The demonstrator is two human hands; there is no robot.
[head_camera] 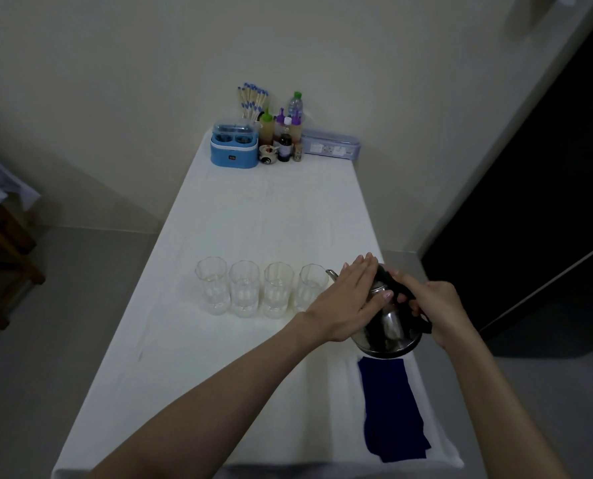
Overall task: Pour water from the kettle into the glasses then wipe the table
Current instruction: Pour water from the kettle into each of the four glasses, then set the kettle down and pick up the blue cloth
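**Now the kettle leans to the last glass**

We close our right hand [430, 302] on the black handle of the steel kettle [386, 326]; our left hand [348, 299] lies flat on its lid. Its spout reaches the rightmost of four glasses [310, 286]. A blue cloth [390, 409] lies near on the table [253, 219].

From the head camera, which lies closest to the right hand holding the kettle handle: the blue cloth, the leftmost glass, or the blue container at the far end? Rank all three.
Measured from the right hand:
1. Blue cloth, just below the hand at the table's near right edge.
2. Leftmost glass, across the row to the left.
3. Blue container, at the far end of the table by the wall.
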